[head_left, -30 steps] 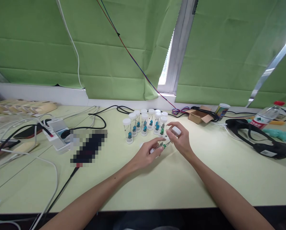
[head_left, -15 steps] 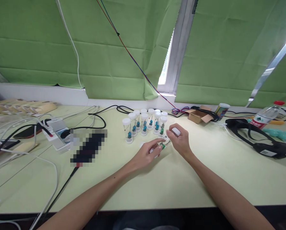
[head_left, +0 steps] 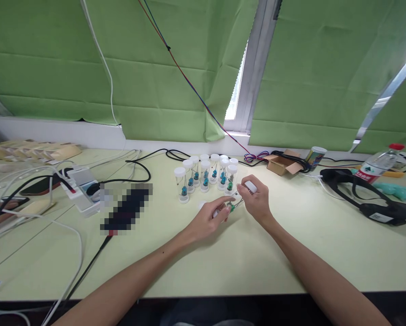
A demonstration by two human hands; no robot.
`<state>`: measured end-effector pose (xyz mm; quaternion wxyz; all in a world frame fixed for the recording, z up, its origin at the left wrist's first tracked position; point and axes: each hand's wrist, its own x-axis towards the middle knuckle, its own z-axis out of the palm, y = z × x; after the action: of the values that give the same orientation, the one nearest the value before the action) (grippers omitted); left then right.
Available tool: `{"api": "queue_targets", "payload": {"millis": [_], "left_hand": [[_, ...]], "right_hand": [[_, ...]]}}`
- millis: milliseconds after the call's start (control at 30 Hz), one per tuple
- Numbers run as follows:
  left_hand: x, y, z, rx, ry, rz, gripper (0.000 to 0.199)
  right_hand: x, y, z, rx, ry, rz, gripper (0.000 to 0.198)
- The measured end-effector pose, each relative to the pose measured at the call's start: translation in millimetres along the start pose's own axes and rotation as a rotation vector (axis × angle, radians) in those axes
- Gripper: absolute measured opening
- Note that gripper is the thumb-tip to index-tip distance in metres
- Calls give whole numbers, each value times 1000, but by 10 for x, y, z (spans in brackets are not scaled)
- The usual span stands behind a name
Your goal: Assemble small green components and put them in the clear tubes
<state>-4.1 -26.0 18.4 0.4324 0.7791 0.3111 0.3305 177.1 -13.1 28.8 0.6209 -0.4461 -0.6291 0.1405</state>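
My left hand (head_left: 211, 216) is closed around a small clear vial, mostly hidden by the fingers, held tilted above the table. A small green piece (head_left: 232, 207) shows at its fingertips. In my right hand (head_left: 257, 197) a white vial cap (head_left: 249, 186) is pinched, with thin dark stems running from it toward the green piece. Just beyond both hands stand several upright clear vials with white caps, most with blue pieces inside, like the front-left vial (head_left: 182, 192). The closest one to my right hand is a vial with green contents (head_left: 230, 184).
A power strip (head_left: 82, 190) and tangled cables lie at left, beside a pixelated dark object (head_left: 128, 208). Toward the right are a small cardboard box (head_left: 280, 166), a can (head_left: 316, 157), a black headset (head_left: 369, 206) and a plastic bottle (head_left: 376, 165). At far left, another person's hand (head_left: 1, 208) shows.
Both my hands keep nearly the same place and hold. At far left, the other person's hand shows more than before.
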Motion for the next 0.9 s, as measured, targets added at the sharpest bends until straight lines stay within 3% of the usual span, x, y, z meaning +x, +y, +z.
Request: {"api": "queue_targets", "payload": {"millis": [900], "left_hand": [[-14,29,6,111,-11,10,49]], "right_hand": [[0,-13,-18,6,-18,30,18]]}}
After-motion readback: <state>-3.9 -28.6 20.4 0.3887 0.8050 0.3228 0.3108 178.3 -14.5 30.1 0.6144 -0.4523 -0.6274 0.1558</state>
